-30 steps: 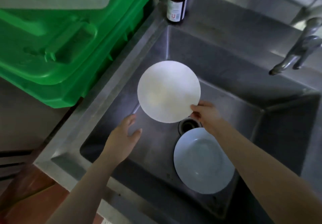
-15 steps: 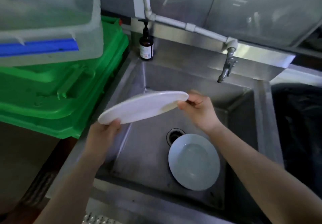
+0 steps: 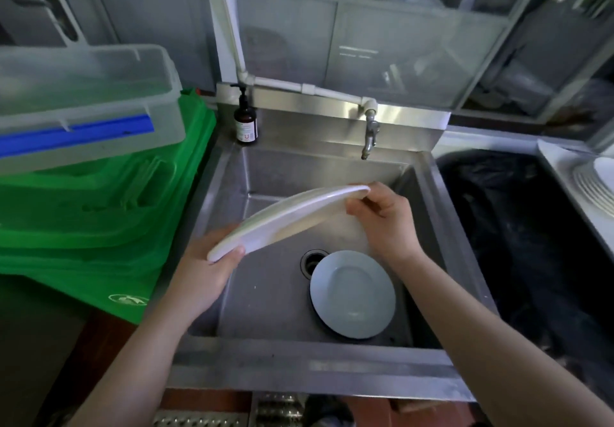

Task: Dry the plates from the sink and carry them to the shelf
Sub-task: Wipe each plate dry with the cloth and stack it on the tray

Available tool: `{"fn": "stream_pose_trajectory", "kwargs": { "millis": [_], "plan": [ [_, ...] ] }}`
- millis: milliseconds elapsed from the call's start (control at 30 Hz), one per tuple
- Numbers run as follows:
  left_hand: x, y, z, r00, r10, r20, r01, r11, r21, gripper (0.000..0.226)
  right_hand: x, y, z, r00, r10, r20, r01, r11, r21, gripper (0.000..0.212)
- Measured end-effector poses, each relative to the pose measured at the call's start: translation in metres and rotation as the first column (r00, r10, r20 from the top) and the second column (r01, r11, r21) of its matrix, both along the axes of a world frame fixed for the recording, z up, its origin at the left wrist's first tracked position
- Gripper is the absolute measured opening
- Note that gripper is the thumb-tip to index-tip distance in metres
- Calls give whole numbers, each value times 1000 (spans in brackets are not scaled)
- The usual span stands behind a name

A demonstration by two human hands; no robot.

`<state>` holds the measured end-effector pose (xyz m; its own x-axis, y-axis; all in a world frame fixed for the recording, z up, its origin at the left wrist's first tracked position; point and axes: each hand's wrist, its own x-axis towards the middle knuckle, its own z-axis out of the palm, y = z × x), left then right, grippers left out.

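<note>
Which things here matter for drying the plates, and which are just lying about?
Part of the job: white plate held by left hand and right hand; pale blue plate; steel sink.

Lying about: pump bottle, green bins, clear lidded box, tap.

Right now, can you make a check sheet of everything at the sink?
Surface: steel sink, basin looks drained.
Job's things: white plate held tilted above the basin; blue plate lying by the drain.
Clutter: soap bottle at back left corner.
Hands: left hand and right hand grip opposite rims of the white plate.
Cables: nothing seen.
Surroundings: green bins, clear box, tap, stacked plates far right.
</note>
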<state>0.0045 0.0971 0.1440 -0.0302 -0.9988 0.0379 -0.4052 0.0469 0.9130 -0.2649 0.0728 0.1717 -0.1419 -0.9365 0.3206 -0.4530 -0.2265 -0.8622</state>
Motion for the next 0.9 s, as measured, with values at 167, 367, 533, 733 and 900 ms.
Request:
{"fn": "stream_pose_trajectory", "kwargs": {
  "millis": [167,367,533,733,900],
  "plan": [
    [-24,12,5,1000,0,-28,0,1000,5,44,-10,24,20,991,-123,-55,120,991,-51,43],
    [-71,29,-8,991,-78,-113,85,994,62,20,-68,67,10,963,-263,53,251,953,171,40],
    [-104,40,-14,977,-112,-184,124,991,52,30,-139,127,-43,877,-391,-279,480,745,463,40],
    [-123,49,-20,973,-53,-227,90,983,157,12,-173,174,-108,756,-111,-645,566,606,559,54],
    [-120,53,-19,949,17,-314,50,978,203,14,-184,176,-130,645,117,-755,598,538,594,76]
  ]
}}
